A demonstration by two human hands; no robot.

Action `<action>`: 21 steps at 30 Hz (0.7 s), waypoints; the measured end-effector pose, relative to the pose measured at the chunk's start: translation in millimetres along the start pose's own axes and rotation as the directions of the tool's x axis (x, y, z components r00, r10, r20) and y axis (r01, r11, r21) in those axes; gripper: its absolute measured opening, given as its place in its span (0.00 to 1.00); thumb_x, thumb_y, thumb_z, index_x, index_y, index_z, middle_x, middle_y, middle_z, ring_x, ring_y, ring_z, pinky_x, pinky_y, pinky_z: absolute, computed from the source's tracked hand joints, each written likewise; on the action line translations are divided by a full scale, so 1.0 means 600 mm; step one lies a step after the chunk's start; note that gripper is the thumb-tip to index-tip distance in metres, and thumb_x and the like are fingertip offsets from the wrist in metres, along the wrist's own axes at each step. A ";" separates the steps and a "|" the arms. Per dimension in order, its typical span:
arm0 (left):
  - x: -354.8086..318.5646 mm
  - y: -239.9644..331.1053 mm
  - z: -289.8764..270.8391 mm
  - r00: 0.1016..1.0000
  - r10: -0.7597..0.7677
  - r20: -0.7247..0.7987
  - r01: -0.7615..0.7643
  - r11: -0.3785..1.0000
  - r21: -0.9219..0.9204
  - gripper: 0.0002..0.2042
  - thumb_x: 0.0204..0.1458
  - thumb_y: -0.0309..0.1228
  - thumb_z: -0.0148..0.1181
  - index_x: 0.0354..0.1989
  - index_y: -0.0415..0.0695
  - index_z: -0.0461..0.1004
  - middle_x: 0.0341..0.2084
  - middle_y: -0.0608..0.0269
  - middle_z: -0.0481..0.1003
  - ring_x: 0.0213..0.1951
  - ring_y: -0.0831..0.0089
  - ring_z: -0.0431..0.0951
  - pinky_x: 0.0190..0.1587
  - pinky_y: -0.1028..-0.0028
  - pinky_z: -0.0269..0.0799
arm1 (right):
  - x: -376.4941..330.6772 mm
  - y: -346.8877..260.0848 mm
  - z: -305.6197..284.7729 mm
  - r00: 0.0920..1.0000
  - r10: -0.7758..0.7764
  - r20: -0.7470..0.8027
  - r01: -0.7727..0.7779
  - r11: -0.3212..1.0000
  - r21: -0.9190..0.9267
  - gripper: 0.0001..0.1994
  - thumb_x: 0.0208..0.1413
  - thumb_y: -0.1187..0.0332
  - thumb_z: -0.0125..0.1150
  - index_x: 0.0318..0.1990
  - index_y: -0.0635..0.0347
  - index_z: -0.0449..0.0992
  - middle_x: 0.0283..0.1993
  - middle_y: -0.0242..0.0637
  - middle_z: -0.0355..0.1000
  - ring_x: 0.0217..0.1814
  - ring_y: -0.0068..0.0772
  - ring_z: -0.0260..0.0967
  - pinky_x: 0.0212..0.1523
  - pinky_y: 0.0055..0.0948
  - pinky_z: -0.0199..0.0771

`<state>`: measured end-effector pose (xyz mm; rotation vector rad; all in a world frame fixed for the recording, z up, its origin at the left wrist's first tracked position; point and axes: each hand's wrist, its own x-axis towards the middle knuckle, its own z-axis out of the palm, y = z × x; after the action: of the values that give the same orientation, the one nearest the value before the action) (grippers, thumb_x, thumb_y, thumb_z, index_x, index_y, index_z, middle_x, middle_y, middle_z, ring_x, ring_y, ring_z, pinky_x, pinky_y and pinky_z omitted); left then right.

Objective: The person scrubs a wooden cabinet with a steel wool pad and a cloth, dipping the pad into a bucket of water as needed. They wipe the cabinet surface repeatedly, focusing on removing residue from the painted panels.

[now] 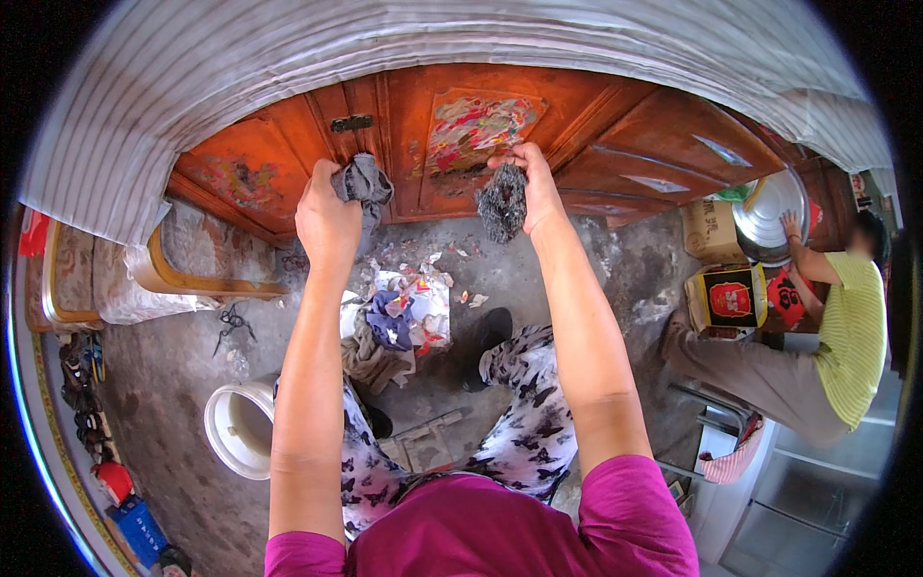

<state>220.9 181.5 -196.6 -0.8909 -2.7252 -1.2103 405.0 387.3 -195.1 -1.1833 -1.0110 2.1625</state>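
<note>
My left hand is closed around a crumpled grey rag, which hangs before the orange-brown wooden cabinet front near its dark latch. In my right hand is a dark grey wire scourer, gripped with its bulk hanging below the fingers. The fingertips of that hand are by a panel patch of torn, colourful paper remains. Whether they touch the panel I cannot tell. Another patch of scraped remains shows on the left panel.
Paper scraps and cloths lie on the concrete floor between my feet. A white bucket stands left of my leg. At right a person in yellow reaches to a round metal lid beside boxes. Striped fabric hangs above.
</note>
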 end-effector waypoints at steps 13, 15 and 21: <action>0.000 0.001 -0.004 0.999 -0.034 0.019 0.034 0.999 0.002 0.19 0.43 0.19 0.59 0.46 0.45 0.73 0.41 0.44 0.81 0.45 0.39 0.79 0.45 0.51 0.74 | 0.001 0.026 -0.012 0.991 0.131 0.011 -0.131 0.989 0.066 0.16 0.58 0.53 0.65 0.32 0.58 0.77 0.26 0.40 0.76 0.23 0.41 0.75 0.27 0.44 0.79; 0.001 0.002 -0.001 1.000 0.002 0.003 -0.002 1.000 0.003 0.19 0.43 0.19 0.59 0.46 0.45 0.73 0.41 0.44 0.81 0.45 0.39 0.79 0.45 0.50 0.74 | 0.005 0.064 -0.030 0.970 0.222 0.103 -0.223 0.975 -0.001 0.15 0.54 0.55 0.64 0.34 0.59 0.77 0.29 0.39 0.77 0.21 0.38 0.74 0.25 0.40 0.80; 0.000 0.002 0.001 1.000 0.008 -0.005 -0.008 1.000 0.000 0.19 0.42 0.19 0.58 0.46 0.45 0.72 0.40 0.44 0.80 0.45 0.40 0.79 0.45 0.51 0.74 | -0.046 0.153 -0.009 0.924 0.363 0.121 -0.133 0.600 -0.789 0.19 0.54 0.49 0.70 0.38 0.57 0.87 0.42 0.36 0.81 0.50 0.30 0.71 0.57 0.33 0.66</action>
<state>221.7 182.3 -196.3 -0.8967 -2.7157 -1.2095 418.8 313.9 -255.1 -1.4689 -2.1778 2.1780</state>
